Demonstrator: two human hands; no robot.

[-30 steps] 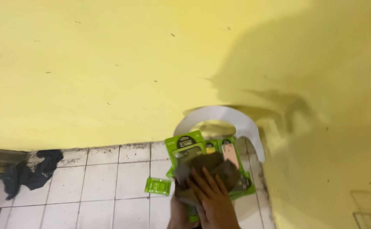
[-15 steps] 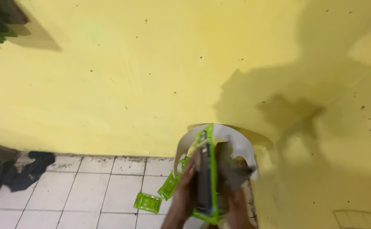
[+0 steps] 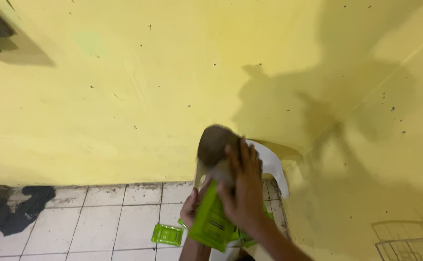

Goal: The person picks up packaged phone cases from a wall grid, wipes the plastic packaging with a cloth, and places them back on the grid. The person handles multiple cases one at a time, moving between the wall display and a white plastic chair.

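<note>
My right hand (image 3: 244, 188) is wrapped over a dark brown-grey rounded object (image 3: 215, 145) that sticks up out of green packaging (image 3: 212, 223). My left hand (image 3: 192, 205) grips the lower left edge of that green packaging from below. Both hands hold the bundle in front of a white plastic chair (image 3: 273, 166) standing in the corner of the yellow walls. The view is blurred, so the exact kind of the brown object cannot be told.
A small green packet (image 3: 167, 235) lies on the white tiled floor (image 3: 100, 222). A dark cloth heap (image 3: 23, 210) lies at the left by the wall. A wire rack (image 3: 409, 241) shows at the bottom right. Yellow walls (image 3: 124, 87) fill the upper view.
The green package has been turned and lifted; the brown object now sticks out above it with my right hand over it. The camera view has tilted up toward the wall.
</note>
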